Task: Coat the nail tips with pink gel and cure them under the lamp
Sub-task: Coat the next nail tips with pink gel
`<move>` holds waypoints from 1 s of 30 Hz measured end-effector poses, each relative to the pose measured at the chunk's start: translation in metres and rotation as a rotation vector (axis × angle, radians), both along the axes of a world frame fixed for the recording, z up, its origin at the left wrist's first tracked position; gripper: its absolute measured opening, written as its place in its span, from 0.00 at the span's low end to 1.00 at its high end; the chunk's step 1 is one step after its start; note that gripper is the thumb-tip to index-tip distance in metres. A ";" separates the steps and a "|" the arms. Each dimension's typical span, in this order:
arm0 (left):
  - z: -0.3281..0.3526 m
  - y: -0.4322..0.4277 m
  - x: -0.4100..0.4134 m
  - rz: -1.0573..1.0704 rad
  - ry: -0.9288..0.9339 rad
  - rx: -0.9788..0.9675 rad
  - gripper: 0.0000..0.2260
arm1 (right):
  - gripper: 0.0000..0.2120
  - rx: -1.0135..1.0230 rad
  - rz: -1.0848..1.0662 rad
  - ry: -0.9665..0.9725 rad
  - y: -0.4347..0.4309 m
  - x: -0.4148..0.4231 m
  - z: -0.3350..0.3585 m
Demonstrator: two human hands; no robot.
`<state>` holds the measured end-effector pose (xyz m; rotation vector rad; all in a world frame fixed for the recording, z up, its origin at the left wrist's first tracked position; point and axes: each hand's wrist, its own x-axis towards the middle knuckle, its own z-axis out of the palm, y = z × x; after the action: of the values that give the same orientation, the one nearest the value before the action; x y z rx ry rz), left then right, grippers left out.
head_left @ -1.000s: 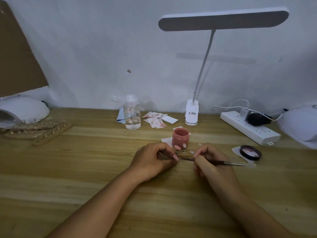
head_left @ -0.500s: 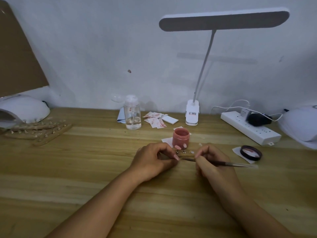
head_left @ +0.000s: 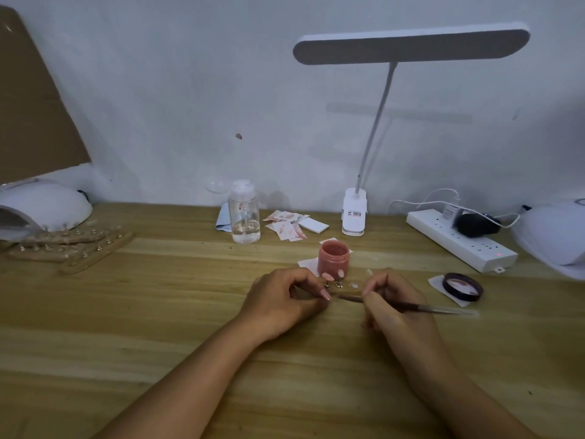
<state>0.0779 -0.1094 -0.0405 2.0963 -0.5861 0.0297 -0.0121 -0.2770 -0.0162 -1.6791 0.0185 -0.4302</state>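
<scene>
My left hand (head_left: 281,301) pinches the left end of a small wooden holder strip (head_left: 343,289) that carries nail tips (head_left: 332,275) on little metal stands; two tips look pink, and a pale one sits further right. My right hand (head_left: 391,304) grips a thin gel brush (head_left: 424,308) like a pen, bristle end pointing left toward the holder. The open jar of pink gel (head_left: 333,257) stands just behind the holder, and its dark lid (head_left: 462,286) lies on a paper square to the right.
White curing lamps sit at the far left (head_left: 44,205) and far right (head_left: 557,236). Wooden holder strips (head_left: 69,245) lie by the left lamp. A clear pump bottle (head_left: 243,213), stained wipes (head_left: 286,224), a desk lamp (head_left: 354,213) and a power strip (head_left: 460,239) line the back.
The brush tip has shifted slightly left and lower along the holder, toward my left fingertips. My left hand has stayed put.
</scene>
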 end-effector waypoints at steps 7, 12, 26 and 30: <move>0.003 -0.004 -0.007 0.025 -0.155 -0.074 0.06 | 0.07 -0.146 -0.081 -0.193 0.000 -0.001 -0.001; 0.008 -0.005 -0.013 0.040 -0.220 -0.145 0.11 | 0.15 -0.468 -0.080 -0.156 -0.004 0.001 -0.005; 0.018 -0.019 -0.033 -0.102 0.293 -0.545 0.10 | 0.19 -0.425 -0.002 -0.253 -0.003 0.001 -0.003; 0.018 -0.021 -0.036 -0.119 0.325 -0.545 0.10 | 0.20 -0.425 -0.049 -0.282 -0.005 0.001 -0.003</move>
<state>0.0421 -0.1304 -0.0225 1.4949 -0.4411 -0.1959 -0.0111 -0.2816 -0.0194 -2.0204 -0.2554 -0.7440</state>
